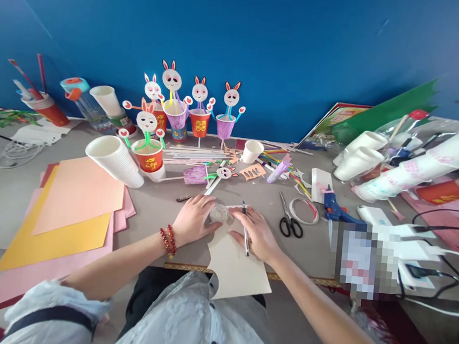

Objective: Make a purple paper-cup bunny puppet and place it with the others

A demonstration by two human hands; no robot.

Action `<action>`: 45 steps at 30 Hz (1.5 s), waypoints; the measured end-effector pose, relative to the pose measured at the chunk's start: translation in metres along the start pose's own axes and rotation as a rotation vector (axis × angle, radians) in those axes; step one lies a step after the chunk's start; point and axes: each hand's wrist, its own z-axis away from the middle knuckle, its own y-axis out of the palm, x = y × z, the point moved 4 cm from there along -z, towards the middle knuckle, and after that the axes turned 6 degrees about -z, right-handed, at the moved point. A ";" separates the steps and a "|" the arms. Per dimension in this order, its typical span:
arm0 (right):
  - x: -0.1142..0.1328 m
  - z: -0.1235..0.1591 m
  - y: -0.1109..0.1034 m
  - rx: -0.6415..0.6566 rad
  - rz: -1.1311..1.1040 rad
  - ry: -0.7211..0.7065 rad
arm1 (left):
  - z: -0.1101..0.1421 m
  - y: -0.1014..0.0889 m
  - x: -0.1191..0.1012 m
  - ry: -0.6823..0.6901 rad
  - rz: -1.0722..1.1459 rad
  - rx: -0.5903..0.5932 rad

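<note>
Head view: my left hand (194,219) is half open and palm down, its fingers and thumb curved against the side of a round, see-through disc (219,213). My right hand (257,232) is partly curled, with a pen (245,231) held slantwise between its fingers, and its forefinger reaches the disc's other side. The disc sits between my hands at the upper end of a cream sheet (241,271), which runs down toward me over the table's edge.

Just beyond my fingers, a purple cup (195,174) lies on its side, with a rabbit face (225,173) near it. To my right are black-handled scissors (289,222), a coil (304,211) beside them, then a blue glue gun (338,208). To my left I have coloured sheets (80,197) in a fanned pile, and behind them leans a stack of white cups (113,158). Farther off, decorated rabbit cups (199,123) stand before the blue wall (263,47).
</note>
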 end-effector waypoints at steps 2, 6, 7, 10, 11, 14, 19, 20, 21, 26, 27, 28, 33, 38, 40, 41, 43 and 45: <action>0.000 0.000 0.000 -0.021 -0.008 -0.009 | 0.000 0.001 0.002 -0.002 0.012 -0.014; 0.001 -0.001 -0.001 -0.033 -0.005 -0.028 | 0.004 0.002 0.005 -0.005 0.038 -0.061; 0.002 -0.001 -0.001 -0.029 -0.003 -0.028 | 0.004 0.003 0.006 -0.008 0.046 -0.076; 0.001 -0.001 0.000 -0.021 0.000 -0.023 | 0.005 0.002 0.009 -0.014 0.081 -0.131; 0.001 -0.001 0.000 -0.020 0.001 -0.024 | 0.005 0.001 0.010 -0.011 0.090 -0.148; 0.001 0.000 0.002 -0.016 0.006 -0.032 | 0.003 0.001 0.010 0.010 0.094 -0.162; 0.000 -0.001 0.001 -0.012 -0.008 -0.032 | 0.002 0.003 0.012 0.000 0.081 -0.137; 0.000 -0.001 0.001 -0.010 -0.013 -0.031 | 0.002 0.003 0.012 -0.003 0.079 -0.132; 0.000 -0.001 0.001 -0.007 -0.016 -0.031 | 0.002 0.003 0.012 -0.005 0.075 -0.129; 0.000 -0.001 0.000 -0.014 -0.021 -0.029 | 0.001 0.004 0.011 -0.004 0.041 -0.107; 0.000 -0.001 -0.001 -0.018 -0.021 -0.030 | 0.001 0.005 0.011 -0.003 0.038 -0.104; 0.000 -0.001 -0.001 -0.019 -0.022 -0.031 | 0.001 0.006 0.011 -0.003 0.036 -0.103; 0.001 -0.002 -0.001 -0.017 -0.027 -0.037 | 0.000 0.008 0.013 -0.011 0.035 -0.102; 0.001 -0.001 -0.002 -0.017 -0.033 -0.037 | 0.000 0.009 0.013 -0.012 0.048 -0.100; 0.001 -0.001 -0.002 -0.021 -0.033 -0.038 | 0.000 0.009 0.014 -0.012 0.047 -0.096; 0.001 -0.002 -0.001 -0.023 -0.033 -0.038 | 0.000 0.009 0.014 -0.013 0.045 -0.093; 0.001 -0.001 0.001 -0.024 -0.034 -0.039 | 0.000 0.009 0.014 -0.013 0.044 -0.089; 0.001 -0.001 0.002 -0.024 -0.037 -0.035 | 0.000 0.009 0.014 -0.012 0.043 -0.087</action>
